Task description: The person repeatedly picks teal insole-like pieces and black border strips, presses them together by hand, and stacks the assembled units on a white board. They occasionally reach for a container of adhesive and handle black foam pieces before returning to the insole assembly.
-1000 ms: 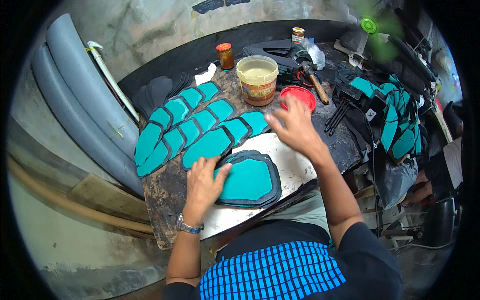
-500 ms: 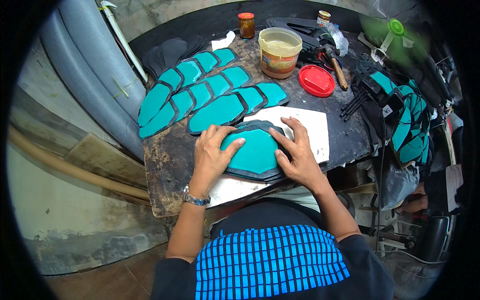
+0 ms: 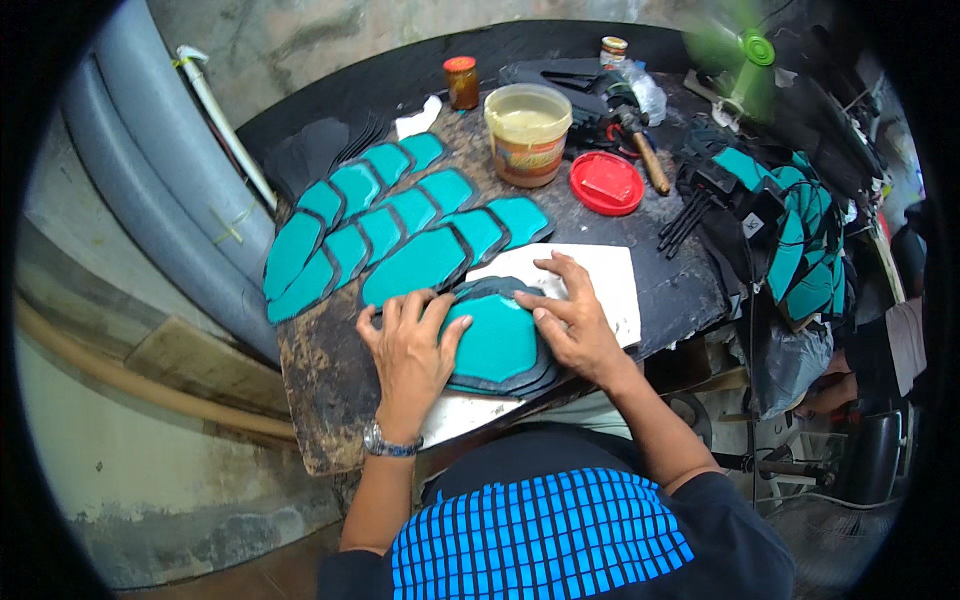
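Note:
A teal panel with a black border [image 3: 497, 342] lies on top of a small stack of similar pieces on a white sheet [image 3: 600, 283]. My left hand [image 3: 410, 356] presses flat on its left edge, fingers spread. My right hand [image 3: 570, 314] presses on its upper right edge, fingers apart. Neither hand grips anything. Behind my hands, several more teal panels [image 3: 400, 225] lie overlapping in rows on the dark worktable [image 3: 320, 380].
A tub of yellowish glue [image 3: 527, 132], its red lid [image 3: 606, 182], a hammer [image 3: 640, 140] and two small jars [image 3: 461, 82] stand at the back. A pile of teal and black pieces [image 3: 790, 225] fills the right. Grey pipes [image 3: 150, 190] run along the left.
My right hand came back from near the red lid and now rests on the teal panel. The view shifted, so the table sits slightly lower in the picture.

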